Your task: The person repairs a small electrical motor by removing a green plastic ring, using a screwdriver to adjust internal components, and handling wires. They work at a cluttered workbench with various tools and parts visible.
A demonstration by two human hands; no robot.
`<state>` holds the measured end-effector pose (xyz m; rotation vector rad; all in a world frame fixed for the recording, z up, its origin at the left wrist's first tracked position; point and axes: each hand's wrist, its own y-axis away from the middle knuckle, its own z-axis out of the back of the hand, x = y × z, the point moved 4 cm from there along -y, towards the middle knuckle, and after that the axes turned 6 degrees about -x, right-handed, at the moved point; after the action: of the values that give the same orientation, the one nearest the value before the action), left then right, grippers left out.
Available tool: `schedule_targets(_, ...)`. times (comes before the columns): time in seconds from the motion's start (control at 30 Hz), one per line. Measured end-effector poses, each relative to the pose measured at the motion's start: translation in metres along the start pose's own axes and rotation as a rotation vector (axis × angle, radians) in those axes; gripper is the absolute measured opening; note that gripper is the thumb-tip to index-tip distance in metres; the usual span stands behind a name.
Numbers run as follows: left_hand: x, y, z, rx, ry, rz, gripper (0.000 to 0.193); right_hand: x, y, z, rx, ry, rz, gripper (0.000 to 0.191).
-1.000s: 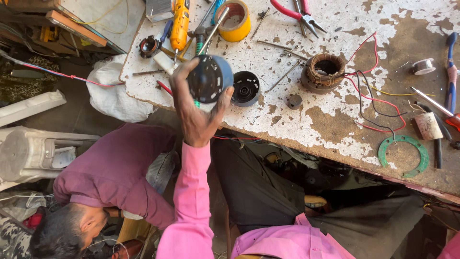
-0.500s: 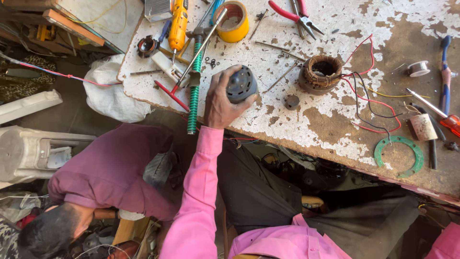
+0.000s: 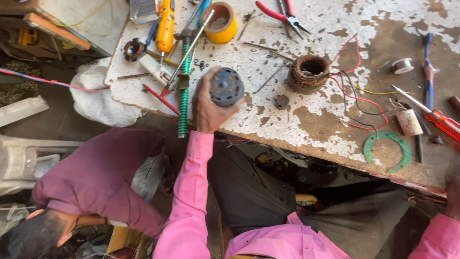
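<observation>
Left hand (image 3: 207,108) clamped around round dark motor part (image 3: 226,87).
Lifted off the bench (image 3: 306,115) since earlier, centre-left; right hand's (image 3: 453,189) grip hidden at right edge.

Pretty clearly a small repair workshop, the kind that fixes motors and electrical stuff. The counter (image 3: 335,120) was a beat-up board with white paint flaking off down to bare brown. Hand tools were scattered all over it: red-handled pliers (image 3: 280,14) at the top, a yellow power tool (image 3: 166,21) upper left, a roll of yellow tape (image 3: 220,21), a red-handled screwdriver (image 3: 438,115) on the right. A copper-wound motor coil (image 3: 310,72) sat mid-frame with red and black wires (image 3: 352,96) trailing off it, a green ring gasket (image 3: 387,151) lower right, loose screws around. Junk piled off the upper left edge.
</observation>
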<state>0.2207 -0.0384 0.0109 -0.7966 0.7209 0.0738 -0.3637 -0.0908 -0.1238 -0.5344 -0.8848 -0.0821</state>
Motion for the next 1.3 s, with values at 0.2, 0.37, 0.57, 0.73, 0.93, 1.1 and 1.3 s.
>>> schedule_targets(0.2, 0.006, -0.003, 0.019, -0.005, -0.096, 0.004, 0.091, -0.002, -0.006, 0.003, -0.017, -0.006, -0.021, 0.024)
schedule_targets(0.37, 0.007, 0.002, 0.002, -0.043, -0.023, 0.081, 0.089, -0.002, -0.013, 0.007, -0.032, -0.045, -0.026, 0.026)
schedule_targets(0.57, 0.004, 0.009, -0.003, -0.063, -0.013, 0.103, 0.092, 0.010, -0.008, 0.025, -0.165, 0.172, 0.170, 0.027)
schedule_targets(0.73, 0.008, 0.015, -0.003, -0.078, -0.069, 0.009, 0.100, 0.019, -0.009, 0.024, -0.176, 0.126, -0.052, 0.031)
schedule_targets(0.93, 0.015, 0.022, -0.008, -0.200, 0.206, 0.090, 0.099, 0.059, -0.016, 0.036, -0.242, 0.116, 0.175, 0.035)
schedule_targets(1.1, 0.008, 0.025, -0.001, -0.285, 0.136, -0.025, 0.100, 0.076, -0.017, 0.043, -0.316, 0.380, 0.258, 0.038)
schedule_targets(1.3, -0.035, 0.022, 0.000, -0.316, 0.223, -0.213, 0.087, 0.075, -0.018, 0.042, -0.323, 0.372, 0.228, 0.040)
